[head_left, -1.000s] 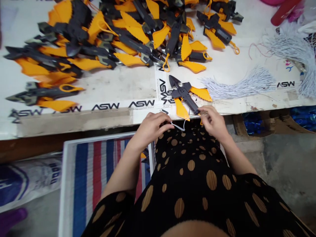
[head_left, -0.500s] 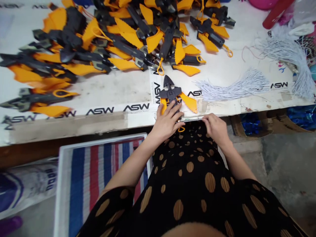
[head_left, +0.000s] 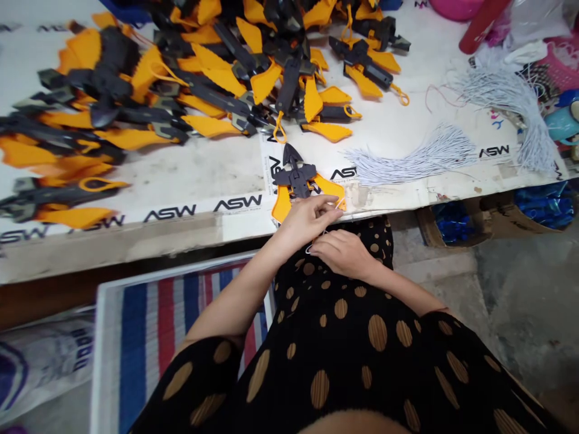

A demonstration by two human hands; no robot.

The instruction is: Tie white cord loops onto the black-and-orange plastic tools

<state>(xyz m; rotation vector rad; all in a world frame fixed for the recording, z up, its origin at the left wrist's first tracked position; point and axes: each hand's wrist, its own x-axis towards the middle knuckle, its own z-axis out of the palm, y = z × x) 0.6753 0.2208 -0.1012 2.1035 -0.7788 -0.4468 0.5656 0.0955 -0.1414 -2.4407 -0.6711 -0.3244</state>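
Note:
A black toy with orange wings (head_left: 296, 176) lies at the table's front edge, its pointed tip away from me. Over its lower end, my left hand (head_left: 309, 218) has thumb and fingers pinched on a thin white string (head_left: 340, 204). Just below and to the right, my right hand (head_left: 341, 252) is closed at the fingertips, with a loop of white string (head_left: 309, 248) beside them. The toy's near end is hidden behind my hands. A bundle of white strings (head_left: 416, 160) lies on the table to the right.
Many similar black and orange toys (head_left: 217, 78) are heaped across the back and left of the table (head_left: 217, 166). A second string bundle (head_left: 511, 102), a red cylinder (head_left: 482, 27) and a pink basket (head_left: 563, 66) are at the right. Below stand boxes with blue items (head_left: 452, 223).
My left hand has gone from lying spread on the toy to pinching the string. My right hand has moved left, close beneath it. The view has shifted slightly right.

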